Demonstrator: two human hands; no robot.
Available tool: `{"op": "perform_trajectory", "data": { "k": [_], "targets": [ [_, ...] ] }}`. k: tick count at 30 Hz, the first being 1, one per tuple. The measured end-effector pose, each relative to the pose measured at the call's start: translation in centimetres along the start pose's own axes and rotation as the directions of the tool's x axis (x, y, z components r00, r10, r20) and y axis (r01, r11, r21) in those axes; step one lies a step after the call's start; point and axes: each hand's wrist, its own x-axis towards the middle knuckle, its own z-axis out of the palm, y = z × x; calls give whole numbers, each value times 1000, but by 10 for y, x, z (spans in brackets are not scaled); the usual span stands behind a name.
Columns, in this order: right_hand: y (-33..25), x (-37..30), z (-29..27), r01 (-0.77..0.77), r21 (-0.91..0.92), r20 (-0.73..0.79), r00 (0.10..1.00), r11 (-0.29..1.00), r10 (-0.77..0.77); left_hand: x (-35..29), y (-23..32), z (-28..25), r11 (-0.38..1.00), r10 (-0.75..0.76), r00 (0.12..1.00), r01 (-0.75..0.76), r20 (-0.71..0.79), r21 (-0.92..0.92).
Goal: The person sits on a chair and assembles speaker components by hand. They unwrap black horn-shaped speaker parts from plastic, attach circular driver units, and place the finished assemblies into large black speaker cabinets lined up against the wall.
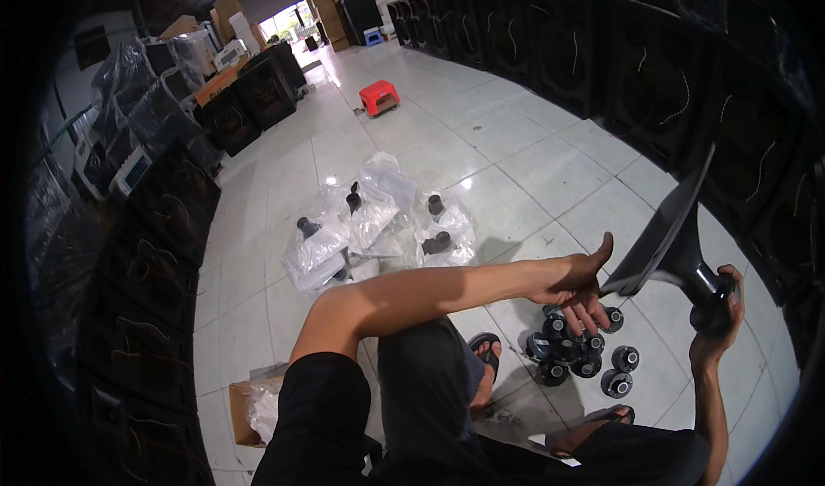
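Note:
A black speaker horn (679, 244) is held up at the right, its wide flare tilted up and its narrow neck low. My right hand (729, 310) has its fingers wrapped round the neck end. My left arm reaches across my raised knee, and the left hand (574, 281) is beside the flare's lower edge, thumb up and fingers apart. Whether its fingertips touch the flare I cannot tell. Below this hand, several round black speaker drivers (587, 365) stand clustered on the tiles. Two more drivers (616, 383) lie a little to the right.
Several black horns in clear plastic bags (378, 215) lie ahead on the tiled floor. Rows of black speaker cabinets (550, 48) with loose wires curve along both sides. A red stool (379, 97) stands farther off. An open cardboard box (247, 413) with plastic sits at the lower left.

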Motion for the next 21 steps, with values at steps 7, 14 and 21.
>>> {"op": "perform_trajectory", "data": {
  "k": [7, 14, 21],
  "targets": [
    [-9, -9, -4, 332, -333, 273, 930, 882, -247, -9, -4, 29, 989, 22, 996, -9, 88, -148],
    [-7, -16, 20, 61, -145, 291, 957, 988, -16, -15, 20, 10, 923, 327, 942, -335, -76, -186],
    [-7, -10, 33, -205, 196, 201, 965, 959, 165, -16, 27, 29, 808, 551, 696, -582, -461, 87]
  ]
}}
